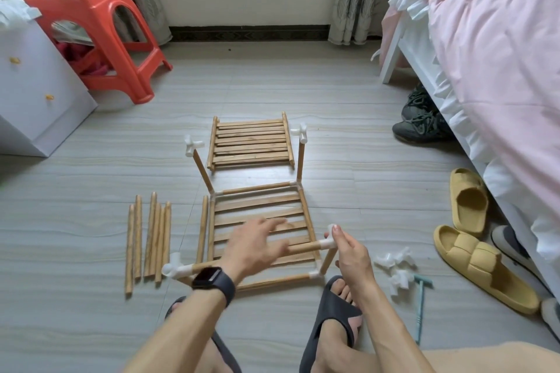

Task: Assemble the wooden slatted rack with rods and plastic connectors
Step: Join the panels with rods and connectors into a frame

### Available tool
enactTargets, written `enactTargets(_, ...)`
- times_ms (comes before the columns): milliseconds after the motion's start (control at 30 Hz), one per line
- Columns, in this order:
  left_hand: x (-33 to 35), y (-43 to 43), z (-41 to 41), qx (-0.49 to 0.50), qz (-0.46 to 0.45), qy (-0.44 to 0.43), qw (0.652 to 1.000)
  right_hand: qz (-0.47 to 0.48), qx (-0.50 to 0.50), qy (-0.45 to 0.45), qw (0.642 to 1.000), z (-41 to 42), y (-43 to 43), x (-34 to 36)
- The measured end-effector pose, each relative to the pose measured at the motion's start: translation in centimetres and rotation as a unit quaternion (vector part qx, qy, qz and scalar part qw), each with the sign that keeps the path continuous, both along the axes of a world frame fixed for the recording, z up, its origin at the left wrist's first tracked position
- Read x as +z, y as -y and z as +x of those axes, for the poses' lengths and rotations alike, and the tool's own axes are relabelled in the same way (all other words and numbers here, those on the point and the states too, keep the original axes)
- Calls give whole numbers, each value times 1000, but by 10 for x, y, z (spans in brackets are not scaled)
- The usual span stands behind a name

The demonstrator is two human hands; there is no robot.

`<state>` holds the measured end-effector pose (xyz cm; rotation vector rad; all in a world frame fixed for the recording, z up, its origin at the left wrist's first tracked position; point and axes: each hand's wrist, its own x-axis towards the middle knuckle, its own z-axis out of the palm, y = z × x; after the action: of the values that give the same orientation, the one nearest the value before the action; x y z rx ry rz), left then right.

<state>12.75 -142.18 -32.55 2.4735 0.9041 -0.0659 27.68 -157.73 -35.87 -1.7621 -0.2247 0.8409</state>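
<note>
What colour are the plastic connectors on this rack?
White, clearest in the head view on the connector the right hand pinches.

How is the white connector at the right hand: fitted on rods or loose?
Fitted. The white connector, held by the right hand, has a horizontal rod in its left side and an upright rod below.

light: soft, even daylight | shadows: faint | blur: left hand (254, 244) smeared | edges: wide-angle bowing
</note>
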Motion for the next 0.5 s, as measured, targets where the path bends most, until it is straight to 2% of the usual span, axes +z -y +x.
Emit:
enactTargets(67, 7, -34, -41, 86, 64, -9, 994, -7, 6, 1, 1000, 0, -2, 0)
enactTargets(167, 11, -68, -99, 251, 112, -28, 961, -1, 12, -24, 1000, 2, -5, 3)
enactTargets(200, 13, -72, -113, 300, 79, -15, 951, -7, 16, -30, 999, 3, -7, 5)
enactTargets(267, 8, -72, -129, 389, -73, 61, 916, -31, 31, -41, 998, 8, -11, 4)
enactTargets(367, -6, -64, -129, 443, -300, 158, 830, -44, 65, -70, 994, 12, -17, 0)
enactTargets(433, -10, -60, -124, 468, -367, 219, 774, -47, 74, -84, 993, 12, -19, -2)
enactTargets(500, -13, -62, -119, 475, -373, 235, 762, -49, 77, -86, 992, 12, -20, -1)
